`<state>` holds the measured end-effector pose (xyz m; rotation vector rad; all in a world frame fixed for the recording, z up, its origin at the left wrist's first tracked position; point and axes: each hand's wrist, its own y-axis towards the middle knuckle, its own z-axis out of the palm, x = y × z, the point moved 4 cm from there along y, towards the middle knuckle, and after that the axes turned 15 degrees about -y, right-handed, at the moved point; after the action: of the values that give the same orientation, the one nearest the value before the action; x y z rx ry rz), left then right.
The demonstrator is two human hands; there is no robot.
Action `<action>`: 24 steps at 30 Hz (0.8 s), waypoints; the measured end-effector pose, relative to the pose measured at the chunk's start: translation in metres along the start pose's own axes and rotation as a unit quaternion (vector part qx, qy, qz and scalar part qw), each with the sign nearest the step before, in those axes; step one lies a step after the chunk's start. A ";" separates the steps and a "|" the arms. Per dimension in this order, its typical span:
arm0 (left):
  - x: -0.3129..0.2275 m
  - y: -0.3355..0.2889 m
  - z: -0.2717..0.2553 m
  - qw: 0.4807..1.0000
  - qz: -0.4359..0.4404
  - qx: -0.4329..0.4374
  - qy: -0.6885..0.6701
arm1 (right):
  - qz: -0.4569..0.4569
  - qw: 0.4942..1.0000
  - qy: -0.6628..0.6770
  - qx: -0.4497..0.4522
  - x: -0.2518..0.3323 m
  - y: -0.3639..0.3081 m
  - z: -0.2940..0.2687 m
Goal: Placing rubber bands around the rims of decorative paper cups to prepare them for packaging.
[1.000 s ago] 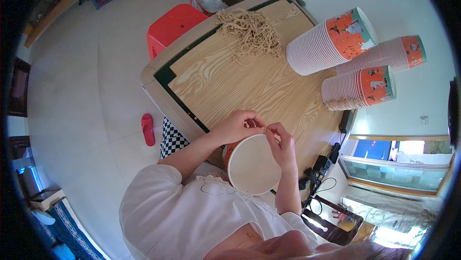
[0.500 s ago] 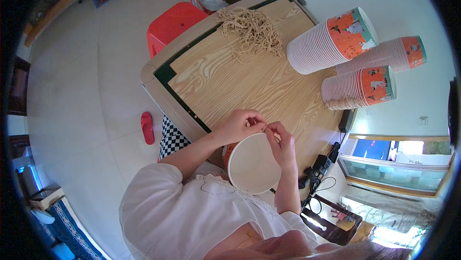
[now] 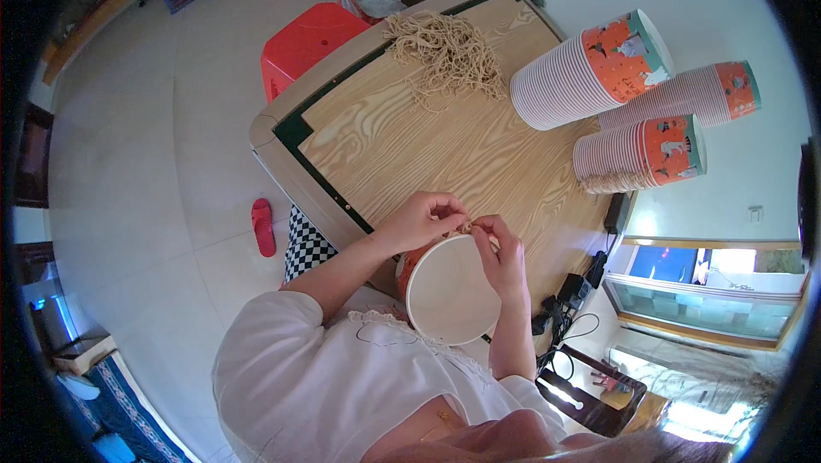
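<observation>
A paper bucket (image 3: 449, 296), white inside with an orange printed outside, rests against my body at the table's near edge, its mouth facing up. Over its far rim, my left hand (image 3: 428, 219) pinches a short bit of tan cord (image 3: 466, 226) between thumb and fingers. My right hand (image 3: 502, 251) meets it from the other side, its fingers closed on the same cord, with the palm beside the rim. Most of the cord is hidden by the fingers. A loose tangle of tan cords (image 3: 449, 53) lies at the table's far end.
Tall stacks of orange-and-green paper buckets (image 3: 590, 70) stand on the wood-grain table (image 3: 385, 138) along the wall, a shorter stack (image 3: 637, 153) nearer. A red stool (image 3: 312, 40) is beyond the left edge. Black adapters and cables (image 3: 571, 292) lie to the right.
My fingertips have shifted slightly, and more of the tan cord shows between them. The bucket stays nearly where it was.
</observation>
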<state>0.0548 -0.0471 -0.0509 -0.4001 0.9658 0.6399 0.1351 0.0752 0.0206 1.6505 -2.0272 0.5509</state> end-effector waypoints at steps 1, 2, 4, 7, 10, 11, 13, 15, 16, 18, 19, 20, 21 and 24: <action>-0.002 -0.001 0.002 1.000 0.003 -0.004 0.014 | -0.003 1.000 -0.002 -0.001 0.001 0.000 0.000; -0.003 -0.002 0.003 1.000 0.007 -0.009 0.028 | -0.005 1.000 -0.003 -0.002 0.002 0.000 -0.001; -0.005 -0.002 0.006 1.000 0.011 -0.008 0.025 | -0.015 1.000 -0.007 -0.003 0.001 0.001 -0.001; -0.002 -0.001 0.005 1.000 0.017 -0.009 -0.017 | -0.021 1.000 -0.014 -0.003 0.000 0.001 0.000; -0.001 -0.001 0.002 1.000 0.016 -0.001 -0.021 | -0.008 1.000 -0.013 -0.006 -0.003 0.000 0.000; -0.002 -0.001 0.001 1.000 0.015 0.008 0.014 | -0.001 1.000 -0.009 -0.008 -0.004 0.000 0.001; 0.000 -0.001 0.000 1.000 -0.006 0.016 0.010 | 0.006 1.000 0.000 -0.008 -0.004 -0.001 0.002; 0.001 -0.001 0.001 0.999 -0.027 0.025 0.006 | 0.014 1.000 0.010 -0.007 -0.004 -0.001 0.002; -0.002 -0.002 0.002 0.999 -0.020 0.025 0.016 | 0.006 1.000 0.008 -0.007 -0.004 0.000 0.002; -0.001 -0.001 0.002 0.999 -0.014 0.027 0.025 | -0.001 1.000 0.006 -0.007 -0.003 -0.001 0.001; 0.003 0.000 0.000 0.999 -0.015 0.027 -0.006 | -0.009 1.000 -0.007 -0.004 -0.003 0.000 0.001; 0.006 0.000 -0.001 0.999 -0.016 0.028 -0.037 | -0.017 1.000 -0.020 -0.001 -0.002 0.000 0.001; 0.009 0.000 -0.003 0.999 -0.015 0.027 -0.037 | -0.018 1.000 -0.020 -0.001 -0.002 0.000 0.001; 0.010 0.000 -0.007 0.994 -0.025 0.019 -0.107 | -0.024 0.999 -0.031 -0.006 -0.002 0.000 0.000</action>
<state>0.0545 -0.0478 -0.0633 -0.3141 0.7608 0.6057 0.1356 0.0763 0.0193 1.7232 -2.0254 0.4746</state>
